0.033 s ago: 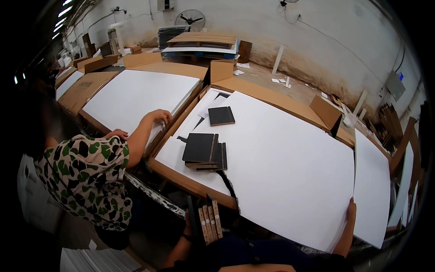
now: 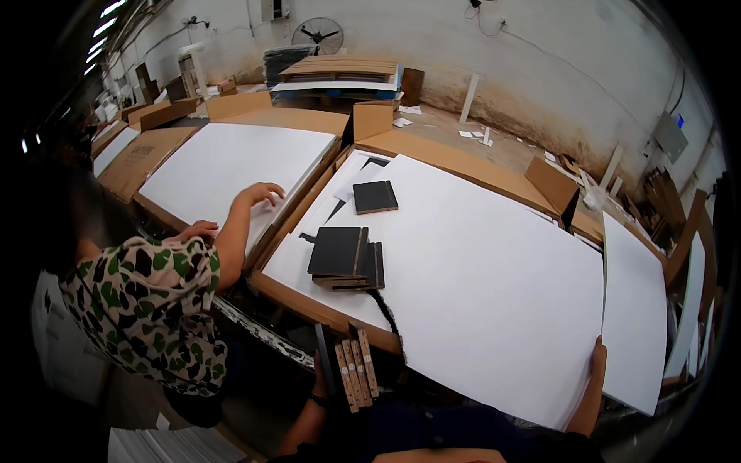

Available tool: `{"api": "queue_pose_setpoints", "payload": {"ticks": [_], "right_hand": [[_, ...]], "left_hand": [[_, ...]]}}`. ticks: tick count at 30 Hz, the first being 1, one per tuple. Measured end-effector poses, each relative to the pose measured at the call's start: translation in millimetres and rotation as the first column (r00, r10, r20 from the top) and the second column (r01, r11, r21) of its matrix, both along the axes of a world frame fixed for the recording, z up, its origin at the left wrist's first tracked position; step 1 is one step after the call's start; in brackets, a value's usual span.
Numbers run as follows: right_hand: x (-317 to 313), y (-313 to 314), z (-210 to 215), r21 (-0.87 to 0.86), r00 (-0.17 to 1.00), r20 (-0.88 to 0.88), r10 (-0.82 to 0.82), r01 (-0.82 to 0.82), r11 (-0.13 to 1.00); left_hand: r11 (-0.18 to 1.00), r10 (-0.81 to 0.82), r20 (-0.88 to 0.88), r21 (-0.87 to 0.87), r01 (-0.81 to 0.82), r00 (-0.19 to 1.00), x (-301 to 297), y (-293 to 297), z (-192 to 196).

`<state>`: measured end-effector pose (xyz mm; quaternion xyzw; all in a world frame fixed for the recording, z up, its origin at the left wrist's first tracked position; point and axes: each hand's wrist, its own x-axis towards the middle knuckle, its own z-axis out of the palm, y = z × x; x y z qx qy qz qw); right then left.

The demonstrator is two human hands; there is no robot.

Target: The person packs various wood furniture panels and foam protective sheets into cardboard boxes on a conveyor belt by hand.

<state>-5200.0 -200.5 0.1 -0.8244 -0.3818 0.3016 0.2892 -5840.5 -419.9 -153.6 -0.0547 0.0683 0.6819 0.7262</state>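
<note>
My left hand point(image 2: 319, 380) is closed round a stack of small dark boards point(image 2: 354, 369) with bare brown edges, held upright beside my body at the near edge. Its fingers are partly hidden behind the boards. My right hand point(image 2: 597, 358) grips the right edge of a large white panel point(image 2: 494, 285), which lies in an opened cardboard carton. On the left part of that carton's contents sits a pile of dark square boards point(image 2: 340, 253), and a single dark board point(image 2: 375, 197) lies farther back.
To my left a co-worker in a camouflage shirt point(image 2: 147, 309) reaches over another white panel point(image 2: 239, 166) in a second carton. A white panel point(image 2: 634, 316) leans at the right. Wooden pallets point(image 2: 340, 69) and a fan point(image 2: 318, 35) stand by the far wall.
The boards in my left hand have come up slightly. The co-worker's hand has shifted a little left along the panel edge. My right hand stays at the panel.
</note>
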Motion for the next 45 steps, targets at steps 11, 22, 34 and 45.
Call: {"api": "queue_pose_setpoints", "payload": {"ticks": [11,22,34,45], "right_hand": [[-3.0,-119.0,-56.7,0.426,0.961,-0.261,0.091,0.030,0.904],[-22.1,-136.3,-71.4,0.332,0.955,-0.229,-0.189,0.259,0.907],[-52.5,-143.0,3.3,0.070,0.754,-0.642,-0.139,0.238,0.969],[-44.8,-156.2,-40.4,0.359,0.638,-0.748,0.182,0.158,0.920]], "left_hand": [[0.972,-0.132,0.374,0.232,0.045,0.918,10.8,20.2,99.2],[0.954,-0.162,0.015,0.259,0.152,0.987,42.2,-0.8,124.4],[0.987,0.024,0.038,0.159,-0.029,0.999,81.0,-19.8,128.5],[0.958,0.272,0.093,-0.119,-0.261,0.958,193.6,-108.2,73.6]]}}
